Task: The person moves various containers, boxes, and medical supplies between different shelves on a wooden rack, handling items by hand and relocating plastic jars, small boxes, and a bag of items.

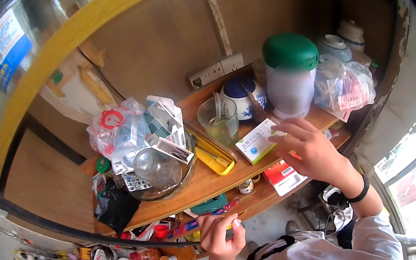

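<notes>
A flat white and green medicine box (257,141) lies on the wooden shelf. My right hand (312,151) hovers at its right end, fingers apart and slightly bent. The fingertips overlap the box's edge; whether they touch it I cannot tell. Below the shelf's front edge is my left hand (223,239), its fingers curled in toward the thumb. What it may hold is too small to make out. Behind the box stand a clear glass cup (219,123) with pale liquid and a blue and white porcelain pot (243,95). A small dark brush (256,106) leans against the pot.
Left, a glass bowl (186,179) holds a clear jar (157,167), opened boxes and blister packs. A yellow tray (214,156) lies beside it. A green-lidded container (291,77) and plastic bag (343,83) stand right. Red-white packets (286,176) sit on the lower shelf.
</notes>
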